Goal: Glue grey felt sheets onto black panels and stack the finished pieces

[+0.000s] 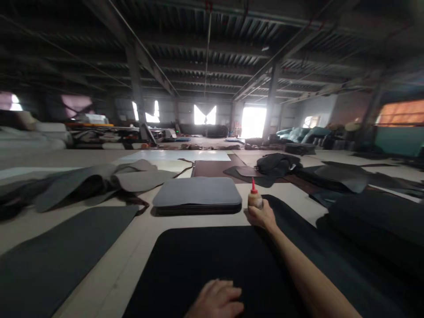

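My right hand [263, 216] is wrapped round a glue bottle [254, 198] with a red pointed nozzle. It holds the bottle upright, just right of a stack of grey, round-cornered sheets [198, 192]. Nearest me lies a black mat with rounded corners [205, 251]. Over its near part is my left hand [218, 300], blurred, with the fingers stretched out and nothing in them. Whether it presses on the mat I cannot tell.
Grey sheet material [96, 176] lies loosely folded on the left, beside a dark flat piece [73, 243]. Dark sheets [380, 221] are heaped on the right. A black crumpled bundle [278, 163] sits farther back on the table [106, 274].
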Available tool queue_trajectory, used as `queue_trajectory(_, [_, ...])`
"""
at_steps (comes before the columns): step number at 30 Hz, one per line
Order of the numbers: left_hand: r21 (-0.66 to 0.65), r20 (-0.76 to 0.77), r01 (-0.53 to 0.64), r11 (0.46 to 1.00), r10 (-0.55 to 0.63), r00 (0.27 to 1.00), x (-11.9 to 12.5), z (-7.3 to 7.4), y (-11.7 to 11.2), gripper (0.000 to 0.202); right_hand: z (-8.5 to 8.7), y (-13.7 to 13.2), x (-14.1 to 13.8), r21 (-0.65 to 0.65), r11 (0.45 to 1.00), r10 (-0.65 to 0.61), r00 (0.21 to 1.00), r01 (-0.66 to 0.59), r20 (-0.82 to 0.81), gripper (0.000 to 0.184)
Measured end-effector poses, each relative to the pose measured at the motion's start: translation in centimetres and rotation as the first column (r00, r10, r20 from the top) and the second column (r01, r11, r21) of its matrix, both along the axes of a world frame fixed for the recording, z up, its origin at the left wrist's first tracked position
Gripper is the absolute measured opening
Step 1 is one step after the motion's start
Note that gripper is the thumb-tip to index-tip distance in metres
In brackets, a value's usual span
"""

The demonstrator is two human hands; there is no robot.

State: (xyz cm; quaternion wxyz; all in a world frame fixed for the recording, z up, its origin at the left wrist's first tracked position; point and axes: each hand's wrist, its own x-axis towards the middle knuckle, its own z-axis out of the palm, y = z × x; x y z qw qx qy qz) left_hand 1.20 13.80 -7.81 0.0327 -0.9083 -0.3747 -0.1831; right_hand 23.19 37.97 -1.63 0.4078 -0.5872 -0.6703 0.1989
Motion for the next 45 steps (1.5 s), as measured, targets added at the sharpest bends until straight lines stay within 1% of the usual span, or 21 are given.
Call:
queue_trajectory(2, [-0.116, 0.019, -0.035, 0.993, 0.038, 0.999, 0.7, 1.2, -1.3, 0.030, 0.9, -2.1, -0.3, -0.019, 0.998, 0.054, 0.998, -0.055, -0.042, 0.046])
queue_trajectory(4, [-0.174, 0.042, -0.023, 0.984, 0.031, 0.999, 1.2, 2.4, -2.4, 0.039, 1.8, -4.1, -0.6, -0.059, 0.985, 0.158, 0.986, -0.161, -0.055, 0.054])
queue_trajectory(5, [-0.179, 0.069, -0.015, 0.984, 0.027, 0.997, 1.4, 3.0, -2.8, 0.045, 2.1, -5.0, -0.8, -0.094, 0.971, 0.216, 0.974, -0.222, -0.070, 0.057])
queue_trajectory(6, [-0.176, 0.079, -0.012, 0.984, 0.027, 0.997, 1.6, 3.5, -3.1, 0.052, 2.4, -5.8, -1.0, -0.108, 0.952, 0.282, 0.958, -0.286, -0.047, 0.055])
queue_trajectory(7, [-0.167, 0.072, -0.020, 0.986, 0.033, 0.997, 1.7, 3.9, -3.2, 0.054, 2.6, -6.6, -1.2, -0.133, 0.917, 0.377, 0.926, -0.376, -0.019, 0.049])
queue_trajectory(10, [-0.184, -0.033, -0.049, 0.982, 0.043, 0.999, 2.1, 4.8, -3.3, 0.057, 3.1, -9.4, -2.0, -0.157, 0.870, 0.470, 0.883, -0.467, -0.019, 0.052])
queue_trajectory(12, [-0.218, -0.087, -0.046, 0.975, 0.027, 0.996, 2.4, 4.9, -3.2, 0.059, 3.4, -11.4, -2.7, -0.171, 0.857, 0.485, 0.873, -0.486, -0.050, 0.061])
queue_trajectory(14, [-0.232, -0.074, -0.047, 0.971, 0.031, 0.997, 2.6, 4.7, -3.0, 0.060, 3.7, -13.1, -3.3, -0.199, 0.841, 0.494, 0.864, -0.503, -0.095, 0.068])
queue_trajectory(15, [-0.234, -0.057, -0.052, 0.971, 0.040, 0.998, 2.7, 4.6, -3.0, 0.060, 3.8, -13.7, -3.6, -0.222, 0.825, 0.503, 0.855, -0.519, -0.130, 0.072])
queue_trajectory(17, [-0.243, -0.038, -0.060, 0.968, 0.052, 0.998, 2.8, 4.1, -2.8, 0.061, 3.9, -14.8, -4.2, -0.264, 0.773, 0.534, 0.816, -0.577, -0.221, 0.078])
queue_trajectory(19, [-0.266, -0.043, -0.049, 0.963, 0.039, 0.998, 2.8, 3.7, -2.7, 0.064, 4.1, -15.8, -4.9, -0.283, 0.724, 0.551, 0.774, -0.630, -0.312, 0.079])
queue_trajectory(20, [-0.278, -0.048, -0.048, 0.959, 0.036, 0.998, 2.8, 3.6, -2.6, 0.066, 4.3, -16.4, -5.3, -0.290, 0.712, 0.550, 0.764, -0.640, -0.337, 0.077])
queue_trajectory(23, [-0.282, -0.034, -0.036, 0.959, 0.027, 0.999, 2.8, 3.4, -2.4, 0.069, 4.8, -18.2, -6.7, -0.302, 0.724, 0.541, 0.782, -0.620, -0.309, 0.072])
queue_trajectory(25, [-0.269, -0.030, -0.039, 0.962, 0.032, 0.999, 2.8, 3.7, -2.5, 0.069, 5.1, -19.3, -7.7, -0.322, 0.715, 0.566, 0.784, -0.621, -0.255, 0.071])
queue_trajectory(28, [-0.245, -0.028, -0.039, 0.969, 0.034, 0.999, 2.7, 4.5, -2.8, 0.063, 5.3, -20.3, -9.0, -0.297, 0.701, 0.626, 0.759, -0.648, -0.178, 0.068])
queue_trajectory(31, [-0.201, -0.005, -0.013, 0.979, 0.013, 1.000, 2.4, 5.0, -3.1, 0.057, 5.0, -20.6, -9.9, -0.245, 0.697, 0.666, 0.735, -0.674, -0.126, 0.058])
queue_trajectory(33, [-0.209, 0.018, -0.015, 0.978, 0.019, 1.000, 2.4, 4.8, -3.2, 0.057, 4.9, -20.8, -10.2, -0.230, 0.669, 0.702, 0.703, -0.707, -0.116, 0.054])
queue_trajectory(36, [-0.284, 0.054, -0.014, 0.959, 0.030, 0.998, 2.4, 4.2, -3.1, 0.059, 4.7, -21.0, -10.5, -0.210, 0.607, 0.769, 0.633, -0.766, -0.087, 0.048])
queue_trajectory(38, [-0.312, 0.067, -0.012, 0.950, 0.035, 0.997, 2.4, 4.0, -3.0, 0.060, 4.6, -21.2, -10.7, -0.193, 0.577, 0.803, 0.594, -0.794, -0.047, 0.042])
queue_trajectory(42, [-0.313, 0.085, -0.011, 0.950, 0.039, 0.996, 2.5, 4.1, -3.0, 0.059, 4.5, -21.2, -10.9, -0.145, 0.538, 0.842, 0.537, -0.830, 0.050, 0.034])
queue_trajectory(45, [-0.315, 0.094, -0.005, 0.949, 0.037, 0.995, 2.6, 4.3, -3.0, 0.057, 4.7, -21.2, -10.8, -0.125, 0.518, 0.855, 0.510, -0.846, 0.096, 0.030])
